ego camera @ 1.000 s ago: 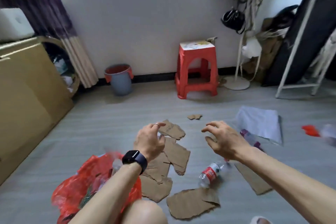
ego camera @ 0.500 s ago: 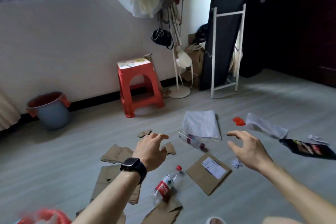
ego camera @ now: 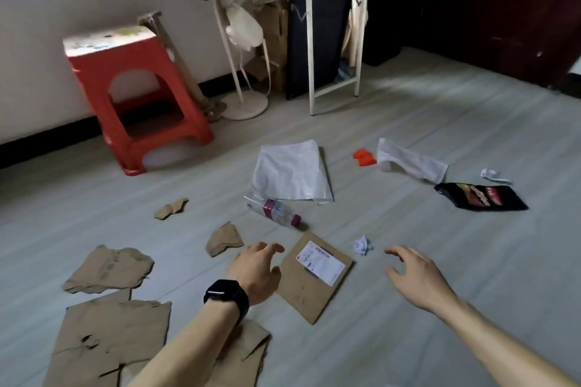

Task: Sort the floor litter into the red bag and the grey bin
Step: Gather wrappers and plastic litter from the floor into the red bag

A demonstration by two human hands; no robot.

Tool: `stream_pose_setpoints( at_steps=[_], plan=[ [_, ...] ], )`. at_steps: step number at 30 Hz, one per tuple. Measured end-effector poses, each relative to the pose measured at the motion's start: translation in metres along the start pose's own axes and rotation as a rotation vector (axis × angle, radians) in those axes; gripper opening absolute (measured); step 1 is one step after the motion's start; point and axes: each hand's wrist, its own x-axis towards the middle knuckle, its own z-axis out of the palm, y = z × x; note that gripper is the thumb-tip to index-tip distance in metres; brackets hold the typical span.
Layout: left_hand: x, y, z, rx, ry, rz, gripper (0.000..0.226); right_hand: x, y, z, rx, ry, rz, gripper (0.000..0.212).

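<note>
Litter lies scattered on the grey floor. A cardboard piece with a white label [ego camera: 314, 276] lies between my hands. My left hand [ego camera: 256, 270], with a black watch on the wrist, hovers at its left edge, fingers loosely curled, holding nothing. My right hand [ego camera: 412, 273] hovers to the right, fingers spread, empty. A small crumpled paper ball [ego camera: 361, 245] lies just left of my right fingertips. A plastic bottle [ego camera: 273, 210] with a purple label lies beyond the cardboard. The red bag and the grey bin are out of view.
Torn cardboard pieces [ego camera: 110, 267] lie at the left and lower left. White paper sheet [ego camera: 290, 171], orange scrap [ego camera: 364, 157], white wrapper [ego camera: 412, 163] and black snack bag [ego camera: 481, 196] lie further off. A red stool [ego camera: 132, 94] and a white-framed rack [ego camera: 330, 25] stand by the wall.
The view has swung right and closer to the floor; the red bag and grey bin have left the frame. Both hands stay empty and now hover lower, over the labelled cardboard.
</note>
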Motion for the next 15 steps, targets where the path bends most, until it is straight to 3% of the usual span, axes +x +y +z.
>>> stream_pose_setpoints(
  at_steps=[7,11,15],
  plan=[
    [0.118,0.007,0.108,0.045,-0.169,0.047,0.05,0.116,0.056,0.075,-0.093,-0.109,0.093,0.051],
    [0.158,0.008,0.16,0.086,-0.248,0.087,0.052,0.155,0.075,0.113,-0.037,-0.082,0.11,0.064],
    [0.183,0.013,0.185,0.143,-0.281,0.17,0.052,0.177,0.095,0.145,-0.091,0.001,-0.025,0.05]
  ],
)
